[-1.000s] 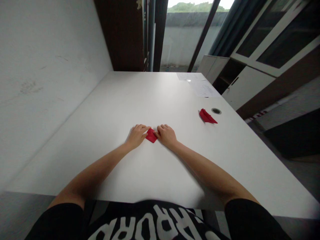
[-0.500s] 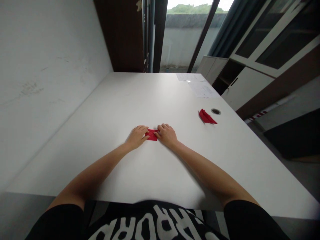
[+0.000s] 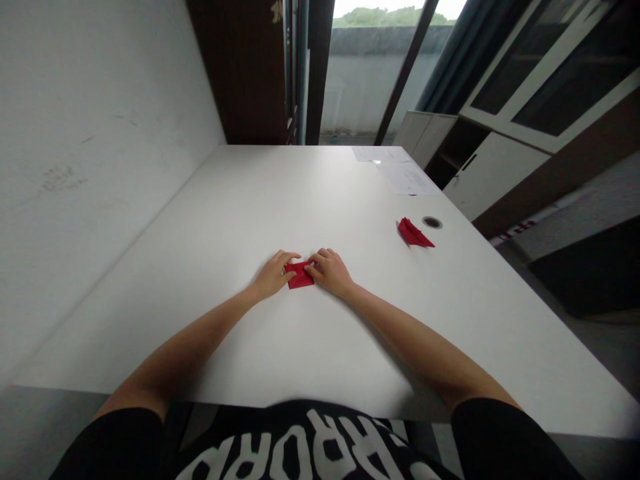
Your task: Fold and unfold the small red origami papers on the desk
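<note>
A small red folded paper [image 3: 301, 279] is held flat on a white table [image 3: 310, 353], well in from the near edge and midway between the left and right edges. Its right end is pinched between the thumb and fingers of the right hand [image 3: 331, 272]. Its left end is touched by the left thumb, the left hand [image 3: 271, 275] being curved with forefinger and thumb parted; how firmly it grips cannot be told. A second red folded piece [image 3: 416, 234] is seen toward the right edge, beside a round grommet [image 3: 433, 223].
</note>
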A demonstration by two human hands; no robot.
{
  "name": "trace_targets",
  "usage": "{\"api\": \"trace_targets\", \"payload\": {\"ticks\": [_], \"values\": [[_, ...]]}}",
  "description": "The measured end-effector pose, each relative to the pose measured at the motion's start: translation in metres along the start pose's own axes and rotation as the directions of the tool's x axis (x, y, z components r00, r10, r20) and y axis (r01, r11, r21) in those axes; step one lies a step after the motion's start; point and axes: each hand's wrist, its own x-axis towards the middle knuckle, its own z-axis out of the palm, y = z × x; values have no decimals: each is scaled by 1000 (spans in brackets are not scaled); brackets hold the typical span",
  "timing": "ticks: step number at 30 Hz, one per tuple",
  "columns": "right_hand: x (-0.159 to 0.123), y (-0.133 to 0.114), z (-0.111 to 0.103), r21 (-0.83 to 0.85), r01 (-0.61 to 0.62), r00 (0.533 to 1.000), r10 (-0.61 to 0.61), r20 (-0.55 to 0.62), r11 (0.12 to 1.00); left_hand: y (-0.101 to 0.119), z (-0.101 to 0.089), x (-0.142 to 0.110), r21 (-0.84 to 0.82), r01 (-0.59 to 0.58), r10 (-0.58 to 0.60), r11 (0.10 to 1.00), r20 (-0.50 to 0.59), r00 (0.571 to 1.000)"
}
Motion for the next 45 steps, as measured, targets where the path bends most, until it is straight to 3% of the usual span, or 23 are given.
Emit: {"api": "trace_targets", "payload": {"ticks": [3, 6, 9, 12, 16, 21, 26, 30, 35, 39, 45], "values": [[0, -2, -1, 237, -35, 999, 40, -20, 971, -1, 2, 0, -185, 58, -67, 981, -44, 997], [-1, -5, -2, 479, -90, 996, 78, 44, 873, -6, 3, 2, -390, 108, -144, 914, -64, 987], [-3, -9, -2, 552, -100, 994, 63, 85, 828, -11, 4, 4, -514, 139, -208, 847, -79, 975], [-5, -13, -4, 546, -62, 998, 40, 52, 836, -11, 5, 3, -528, 121, -208, 841, -107, 972], [-6, -16, -8, 480, -12, 1000, 9, 8, 877, -4, 3, 0, -423, 47, -123, 905, -153, 981], [-7, -16, -7, 362, 58, 998, -68, 17, 930, 5, -2, -2, -147, 27, -50, 989, -149, 988], [-8, -15, -6, 165, 231, 973, -231, -18, 959, 13, -4, -4, 62, -56, 65, 997, -157, 985], [-9, -14, -7, -71, 354, 935, -355, 2, 933, 14, -2, -6, 161, -87, 102, 983, -87, 991], [-7, -13, -4, -262, 352, 936, -339, 96, 898, 9, -1, -5, 222, -115, 128, 968, -45, 991], [-4, -9, -3, -194, 276, 957, -250, 148, 941, 5, -2, -5, 348, -131, 125, 928, 39, 991], [-5, 0, -9, -31, 293, 949, -287, 133, 956, 3, -4, -5, 404, -157, 142, 901, 67, 988]]}}
